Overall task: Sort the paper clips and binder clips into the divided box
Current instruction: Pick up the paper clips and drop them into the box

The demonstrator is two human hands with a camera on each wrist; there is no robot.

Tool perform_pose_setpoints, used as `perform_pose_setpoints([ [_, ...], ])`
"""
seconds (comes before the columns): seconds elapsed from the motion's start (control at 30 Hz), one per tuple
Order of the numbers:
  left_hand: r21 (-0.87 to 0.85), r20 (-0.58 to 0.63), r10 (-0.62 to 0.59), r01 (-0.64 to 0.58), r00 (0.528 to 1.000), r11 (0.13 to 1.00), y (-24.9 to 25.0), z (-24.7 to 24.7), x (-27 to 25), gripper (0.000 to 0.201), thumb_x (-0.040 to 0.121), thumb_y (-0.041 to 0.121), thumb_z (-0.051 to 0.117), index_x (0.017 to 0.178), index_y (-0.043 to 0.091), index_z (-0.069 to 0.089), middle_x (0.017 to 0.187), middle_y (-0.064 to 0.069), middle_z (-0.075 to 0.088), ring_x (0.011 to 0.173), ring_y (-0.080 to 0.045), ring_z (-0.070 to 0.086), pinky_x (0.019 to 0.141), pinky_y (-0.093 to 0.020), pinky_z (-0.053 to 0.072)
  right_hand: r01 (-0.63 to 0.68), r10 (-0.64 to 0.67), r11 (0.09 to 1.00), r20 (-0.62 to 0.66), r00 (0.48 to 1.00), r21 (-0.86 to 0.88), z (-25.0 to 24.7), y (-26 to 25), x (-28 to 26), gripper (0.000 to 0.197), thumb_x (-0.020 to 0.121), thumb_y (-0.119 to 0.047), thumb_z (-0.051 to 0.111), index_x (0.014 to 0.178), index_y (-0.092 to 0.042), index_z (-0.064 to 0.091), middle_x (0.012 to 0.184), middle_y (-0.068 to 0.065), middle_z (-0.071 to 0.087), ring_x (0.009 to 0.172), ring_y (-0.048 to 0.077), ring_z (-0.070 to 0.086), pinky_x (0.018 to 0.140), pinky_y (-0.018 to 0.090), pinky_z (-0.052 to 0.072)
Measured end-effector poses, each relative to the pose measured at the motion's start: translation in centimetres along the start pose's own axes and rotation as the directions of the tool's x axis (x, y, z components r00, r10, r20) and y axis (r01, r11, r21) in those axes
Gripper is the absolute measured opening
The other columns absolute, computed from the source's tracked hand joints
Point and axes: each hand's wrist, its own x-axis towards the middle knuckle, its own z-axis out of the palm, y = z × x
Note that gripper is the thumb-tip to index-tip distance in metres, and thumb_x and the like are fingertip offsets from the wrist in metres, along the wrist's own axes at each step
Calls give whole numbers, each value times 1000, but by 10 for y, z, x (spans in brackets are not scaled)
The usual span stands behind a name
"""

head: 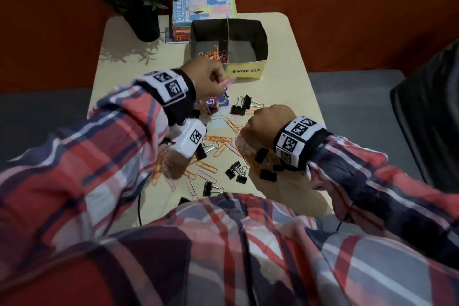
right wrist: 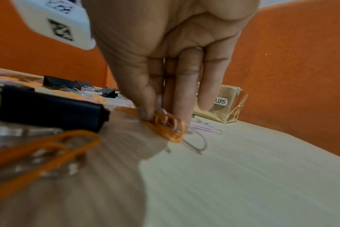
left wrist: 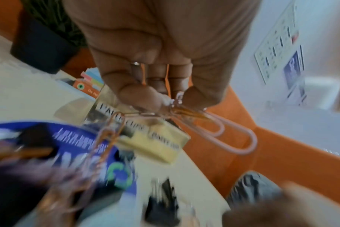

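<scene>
Pale table (head: 293,97) under divided box (head: 260,40), scattered paper clips (head: 218,139), binder clips (head: 236,171), books (head: 201,11), potted plant (head: 146,25)

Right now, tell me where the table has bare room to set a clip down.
Bare beige tabletop lies right of the black divided box, and more between the dark potted plant and the left hand. It is crowded mid-table with orange and pink paper clips and black binder clips.

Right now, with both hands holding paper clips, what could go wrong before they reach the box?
1. The left hand pinches several paper clips only at one end; a dangling one may slip out.
2. The right hand gathers an orange bunch beside binder clips; one could snag.
</scene>
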Motion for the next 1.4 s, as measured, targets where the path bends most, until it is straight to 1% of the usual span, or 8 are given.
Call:
perform_pose_setpoints([
  [0.13,28,-78,-13,16,997,999,5,-36,40,21,76,8,72,73,22,57,70,5,57,76,-19,57,70,-33,51,0,0,1000,-8,1000,-18,6,-8,1,33,91,-44,47,105,-24,69,101,1,69,93,25,64,65,28,39],
  [0.37,413,-115,1,47,993,909,6,-42,90,10,81,11,61,79,20,57,86,-7,54,79,-23,47,64,-27,36,-16,18,999,-45,999,40,6,-14,2,40,93,-39,35,98,-18,69,95,1,71,87,23,66,64,27,39],
  [0.57,426,-111,4,44,994,904,-7,-25,91,26,90,12,59,116,9,64,123,-16,62,113,-35,56,94,-35,43,-29,33,998,-67,997,56,12,-7,8,39,94,-44,37,97,-19,67,94,2,70,86,25,65,64,28,40],
  [0.7,358,-176,86,-18,981,934,-14,-30,62,29,87,20,64,115,15,63,121,-12,58,110,-31,56,92,-37,44,-79,84,982,-23,996,171,7,5,5,39,93,-50,40,98,-19,62,94,5,67,87,28,61,68,30,42],
  [0.87,335,129,65,-105,990,936,-14,4,-13,27,84,29,68,109,19,65,108,-1,65,91,-17,58,79,-29,46,-160,167,933,6,986,321,4,17,4,24,88,-49,54,81,-26,56,85,1,61,80,24,54,65,28,37],
  [1.0,413,340,121,-264,933,872,-26,52,-53,52,83,39,66,131,26,49,124,3,48,112,-19,48,87,-32,41,-198,245,884,-60,968,423,-15,23,15,10,80,-28,63,74,-28,55,79,-4,59,77,22,56,64,25,34],
  [1.2,553,276,156,-290,948,781,-19,84,-53,72,84,56,52,142,15,37,151,-5,30,133,-28,30,111,-39,30,-141,241,933,-285,928,332,-94,37,61,10,84,-25,58,91,-25,65,89,1,65,81,26,59,71,32,48],
  [1.4,611,262,111,-254,959,750,-13,84,-42,54,92,42,49,138,16,40,140,-13,36,121,-38,41,100,-46,36,-95,169,976,-410,896,194,-149,38,125,25,85,-21,56,108,-13,65,101,12,67,88,33,62,71,33,44],
])
